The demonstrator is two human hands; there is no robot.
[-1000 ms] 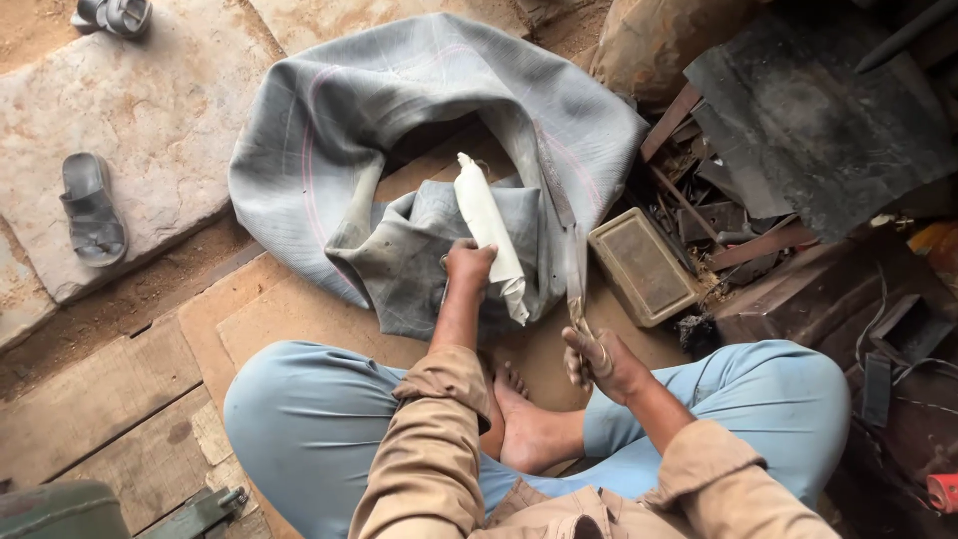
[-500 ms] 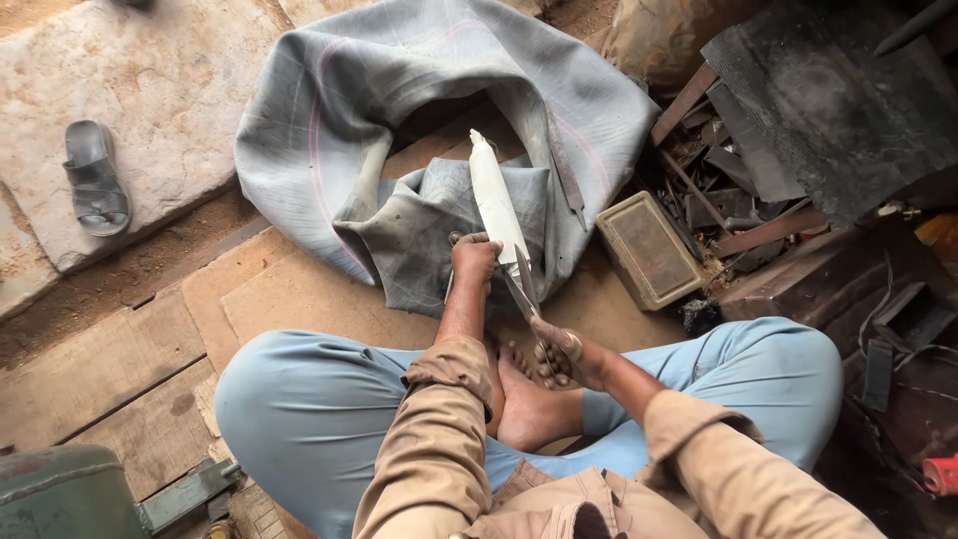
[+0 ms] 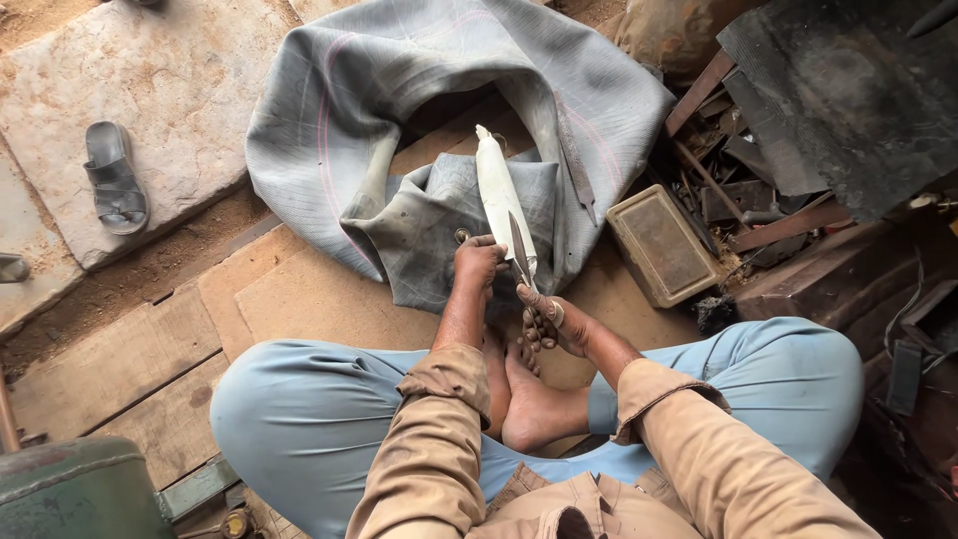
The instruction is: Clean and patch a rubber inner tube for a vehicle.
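- Gripping pale rolled strip (image 3: 496, 190) at lower end, left hand (image 3: 477, 262) closed firmly.
- Held slim dark steel blade (image 3: 520, 246) just beside, right hand (image 3: 552, 321) pinched on it.
- Seemed soft, light, floppy above grip; blade stiff, sharp.

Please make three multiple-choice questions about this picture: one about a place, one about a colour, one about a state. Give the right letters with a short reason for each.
1. Where does the sandal lie?
A. on the stone slab at far left
B. on the grey rubber tube
C. on the person's lap

2. What colour are the person's trousers?
A. black
B. light blue
C. red

3. How is the long pale strip held?
A. lying flat, untouched
B. gripped at its lower end by the left hand, pointing away from the person
C. rolled up in the metal box

Answers: 1 A, it rests on the slab, apart from the tube. 2 B, both knees show light blue. 3 B, the left hand closes on it, beside the right hand.
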